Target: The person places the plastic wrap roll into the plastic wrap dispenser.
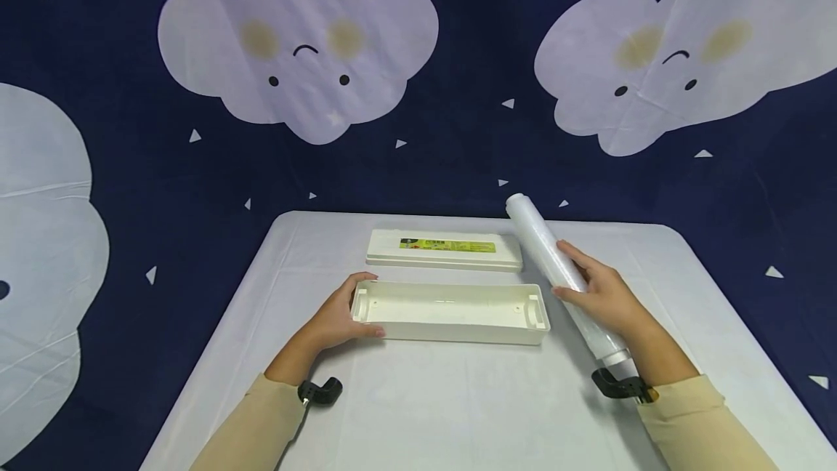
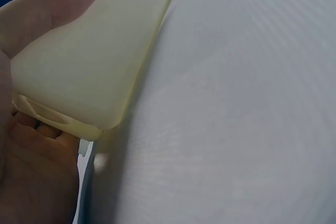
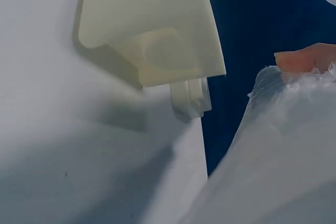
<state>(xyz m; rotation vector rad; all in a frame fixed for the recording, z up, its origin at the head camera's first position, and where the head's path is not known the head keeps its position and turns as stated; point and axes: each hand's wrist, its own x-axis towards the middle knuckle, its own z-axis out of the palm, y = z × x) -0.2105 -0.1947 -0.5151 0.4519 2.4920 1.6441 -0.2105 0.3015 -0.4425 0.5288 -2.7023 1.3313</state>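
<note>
My left hand [image 1: 340, 315] grips the left end of a long cream plastic box [image 1: 458, 333], thumb on its front wall and fingers behind. The box is open at the top, with small clips inside each end. In the left wrist view the thumb [image 2: 68, 3] presses the box wall [image 2: 94, 61]. My right hand [image 1: 604, 293] holds a roll of clear plastic wrap [image 1: 549, 246], tilted above the table to the right of the box. One fingertip [image 3: 302, 59] shows on the wrap [image 3: 283, 145] in the right wrist view, near the end of the box [image 3: 157, 35].
Behind the box lies a cream lid [image 1: 386, 249] with a yellow-green label [image 1: 447, 245]. Both stand on a table with a white cloth [image 1: 425, 405]. A dark blue curtain [image 1: 471, 93] with cloud prints hangs beyond the table's far edge.
</note>
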